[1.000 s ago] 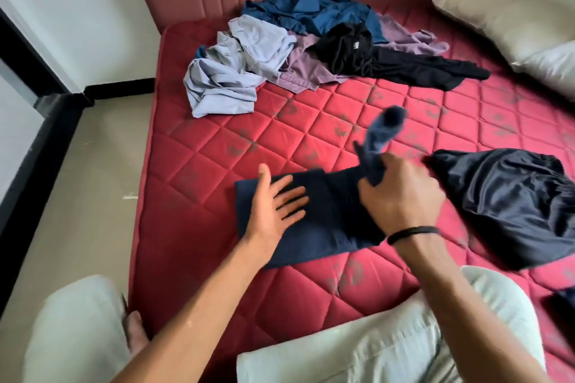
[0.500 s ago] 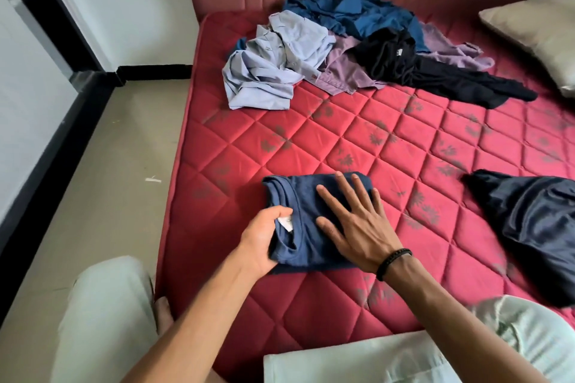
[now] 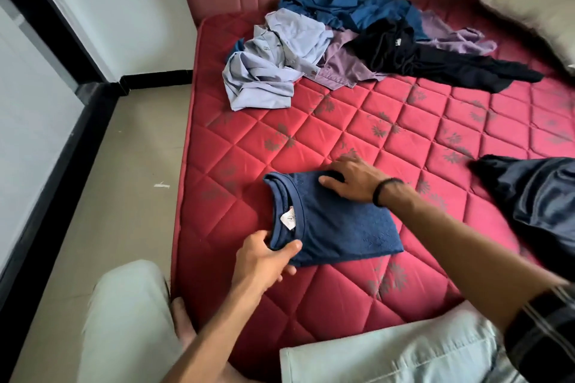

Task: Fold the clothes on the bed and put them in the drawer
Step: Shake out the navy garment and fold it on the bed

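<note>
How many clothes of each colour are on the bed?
Navy, folded: 1, the navy T-shirt
Light blue: 1, the light blue shirt
Purple: 1, the purple shirt
Dark blue: 1, the blue shirt
Black: 1, the black garment
Shiny dark: 1, the satin garment
Total: 6

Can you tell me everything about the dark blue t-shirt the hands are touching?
The dark blue t-shirt is folded into a neat flat rectangle, lying near the edge of the red quilted mattress. Its fabric looks soft, with a faint raised pattern. The round ribbed collar faces left, showing a small white tag inside. The left hand pinches the near corner by the collar, thumb on top. The right hand rests on the far edge, fingers curling over it. It lies apart from the other clothes.
</note>
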Demonstrator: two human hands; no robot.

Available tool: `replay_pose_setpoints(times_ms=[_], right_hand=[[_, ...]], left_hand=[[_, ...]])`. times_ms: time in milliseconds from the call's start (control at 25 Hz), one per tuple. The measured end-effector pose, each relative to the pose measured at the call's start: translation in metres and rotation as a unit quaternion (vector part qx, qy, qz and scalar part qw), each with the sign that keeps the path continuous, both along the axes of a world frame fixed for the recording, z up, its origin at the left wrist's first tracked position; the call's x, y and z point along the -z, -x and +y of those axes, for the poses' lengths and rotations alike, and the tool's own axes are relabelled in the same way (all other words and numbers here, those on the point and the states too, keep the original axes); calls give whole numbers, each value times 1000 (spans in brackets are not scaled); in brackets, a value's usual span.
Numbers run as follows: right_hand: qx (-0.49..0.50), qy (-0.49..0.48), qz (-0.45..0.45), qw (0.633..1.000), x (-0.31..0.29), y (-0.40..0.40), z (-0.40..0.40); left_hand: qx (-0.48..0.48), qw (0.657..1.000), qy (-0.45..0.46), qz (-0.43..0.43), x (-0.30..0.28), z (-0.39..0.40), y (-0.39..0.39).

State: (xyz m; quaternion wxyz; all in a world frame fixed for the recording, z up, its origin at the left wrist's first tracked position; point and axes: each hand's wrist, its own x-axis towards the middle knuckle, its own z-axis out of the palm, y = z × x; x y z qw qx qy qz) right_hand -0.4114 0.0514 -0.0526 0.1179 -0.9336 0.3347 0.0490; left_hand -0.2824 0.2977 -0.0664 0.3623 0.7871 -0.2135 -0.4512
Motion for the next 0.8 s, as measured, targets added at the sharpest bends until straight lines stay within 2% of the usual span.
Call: replay_pose_setpoints(times_ms=[80, 200, 280, 320, 360, 440, 480, 560, 600, 680, 720, 800], right_hand=[[27, -67, 58, 996, -11, -5, -23], [107, -179, 70, 976, -20, 21, -21], [168, -324, 62, 929, -19, 53, 13], [202, -410, 60, 887, -16, 70, 35], [221, -473, 43, 852, -11, 85, 54], [284, -478, -44, 830, -6, 96, 73], [311, -445, -91, 835, -8, 92, 74], [357, -379, -179, 835, -9, 76, 77], [386, -388, -214, 809, -12, 67, 79], [412, -489, -240, 730, -21, 57, 83], [407, -557, -249, 679, -24, 60, 82], [393, -625, -247, 628, -31, 70, 80]], left_hand=[[-50, 999, 13, 12, 0, -9, -17], [-179, 980, 80, 17, -6, -34, -60], [-230, 964, 122, 55, -6, -41, -75], [-203, 974, 95, 21, -9, -37, -69], [-147, 987, 45, -52, -7, -29, -58], [-3, 977, -46, -207, 1, -10, -24], [12, 974, -57, -218, 6, -3, -11], [-33, 991, -36, -123, 8, 3, 8], [-72, 996, -2, -54, 5, 1, 13], [-138, 984, 49, 100, -1, -5, 10], [-144, 975, 56, 163, -6, -9, 13], [-119, 965, 72, 221, -23, -11, 13]])
